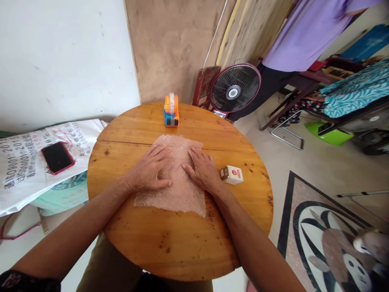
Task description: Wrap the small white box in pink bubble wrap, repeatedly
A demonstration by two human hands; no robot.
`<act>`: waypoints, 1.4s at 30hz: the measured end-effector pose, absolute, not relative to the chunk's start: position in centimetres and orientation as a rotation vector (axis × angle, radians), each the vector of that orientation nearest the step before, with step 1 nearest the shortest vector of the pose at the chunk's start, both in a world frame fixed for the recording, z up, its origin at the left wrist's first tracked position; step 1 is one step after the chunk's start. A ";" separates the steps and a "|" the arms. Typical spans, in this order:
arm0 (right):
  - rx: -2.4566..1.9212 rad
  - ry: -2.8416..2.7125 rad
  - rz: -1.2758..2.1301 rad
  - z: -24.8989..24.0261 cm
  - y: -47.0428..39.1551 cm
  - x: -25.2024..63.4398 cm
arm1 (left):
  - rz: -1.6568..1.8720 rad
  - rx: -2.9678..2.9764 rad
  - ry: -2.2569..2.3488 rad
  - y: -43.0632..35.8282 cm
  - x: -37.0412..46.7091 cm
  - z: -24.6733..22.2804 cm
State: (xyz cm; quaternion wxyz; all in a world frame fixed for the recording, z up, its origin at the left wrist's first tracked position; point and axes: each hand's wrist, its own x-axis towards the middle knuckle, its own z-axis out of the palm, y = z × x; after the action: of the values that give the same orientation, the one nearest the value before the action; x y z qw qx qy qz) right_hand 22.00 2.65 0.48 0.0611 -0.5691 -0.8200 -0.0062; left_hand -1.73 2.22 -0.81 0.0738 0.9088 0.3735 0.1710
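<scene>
A sheet of clear bubble wrap [178, 198] lies flat on the round wooden table [164, 243]. My left hand [153, 168] rests on its left side, palm down with the fingers spread. On the right side of the sheet, my right hand [203, 168] lies flat with its thumb apart from the fingers. Just right of that hand, and apart from it, sits a small white and brown box [232, 174]. Beyond the sheet stands an orange and blue tape dispenser [172, 111] with a roll of tape in it.
A black phone [57, 157] lies on white printed sacks [21, 162] left of the table. Behind the table's right side stands a fan [234, 92]. A person in a purple top [304, 36] stands beyond it, and another in patterned clothing [358, 89] is at the far right.
</scene>
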 end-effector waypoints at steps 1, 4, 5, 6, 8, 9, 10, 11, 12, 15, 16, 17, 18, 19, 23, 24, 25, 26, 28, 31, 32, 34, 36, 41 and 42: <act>-1.722 -2.481 -0.021 0.5 2.6 22.0 | 0.535 2.748 1.076 2.2 -1.8 -0.8; -1.714 -2.476 -0.005 0.3 2.7 22.0 | 0.476 2.745 1.005 2.0 -1.6 -0.8; -1.709 -2.471 0.008 0.3 2.8 22.1 | 0.447 2.731 1.007 2.0 -1.6 -0.8; -1.702 -2.465 0.024 0.2 2.9 22.1 | 0.428 2.717 1.015 2.0 -1.5 -0.8; -1.687 -2.452 0.066 0.4 2.9 22.2 | 0.410 2.697 1.020 2.0 -1.4 -0.8; -1.681 -2.449 0.088 0.8 2.8 22.3 | 0.405 2.692 1.017 2.0 -1.4 -0.8; -1.675 -2.448 0.103 1.3 2.6 22.4 | 0.401 2.693 1.014 2.0 -1.4 -0.8; -1.667 -2.450 0.115 2.1 2.3 22.6 | 0.398 2.697 1.011 2.0 -1.5 -0.9; -1.662 -2.452 0.123 3.0 1.9 22.9 | 0.401 2.704 1.005 2.0 -1.5 -0.9; -1.648 -2.450 0.127 6.1 0.3 24.8 | 0.437 2.731 0.985 2.2 -1.7 -1.1; -1.645 -2.462 0.120 6.9 -0.3 25.7 | 0.448 2.738 0.978 2.2 -1.7 -1.2; -1.661 -2.473 0.100 7.5 -0.8 26.8 | 0.455 2.742 0.974 2.2 -1.7 -1.3; -1.697 -2.477 0.075 7.7 -1.3 27.9 | 0.458 2.743 0.973 2.2 -1.7 -1.3; -1.756 -2.467 0.042 7.6 -1.6 29.0 | 0.459 2.743 0.975 2.2 -1.7 -1.3; -2.038 -2.352 -0.013 5.4 -1.9 32.5 | 0.456 2.734 0.975 2.1 -1.6 -1.1; -2.070 -2.326 0.010 5.0 -1.8 33.0 | 0.457 2.733 0.976 2.1 -1.6 -1.0; -2.093 -2.291 0.037 4.7 -1.8 33.2 | 0.459 2.734 0.976 2.2 -1.6 -0.9; -2.101 -2.252 0.079 4.7 -1.9 33.3 | 0.458 2.736 0.976 2.2 -1.5 -0.8; -2.058 -2.150 0.209 5.5 -2.3 32.8 | 0.453 2.745 0.978 2.3 -1.5 -0.8; -1.749 -2.077 0.557 7.6 -3.7 30.3 | 0.453 2.752 0.968 2.3 -1.5 -0.8; -1.599 -2.088 0.673 8.2 -4.3 29.1 | 0.461 2.752 0.966 2.3 -1.5 -0.9; -1.366 -2.183 0.867 8.9 -5.1 26.2 | 0.479 2.749 0.969 2.3 -1.5 -0.9; -1.224 -2.289 1.017 8.8 -5.3 23.4 | 0.496 2.732 0.984 2.2 -1.4 -0.8; -0.985 -2.449 1.096 7.3 -2.3 19.3 | 0.526 2.672 1.000 2.2 -1.1 -0.7; -0.979 -2.433 1.095 6.9 -1.3 19.2 | 0.539 2.665 0.994 2.2 -1.1 -0.7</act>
State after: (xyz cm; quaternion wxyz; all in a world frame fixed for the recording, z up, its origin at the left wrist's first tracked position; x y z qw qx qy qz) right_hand 19.19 -1.29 6.95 0.1492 -0.3407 -0.8464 0.3811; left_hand -1.14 2.24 -0.67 0.1231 0.9135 0.3409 0.1847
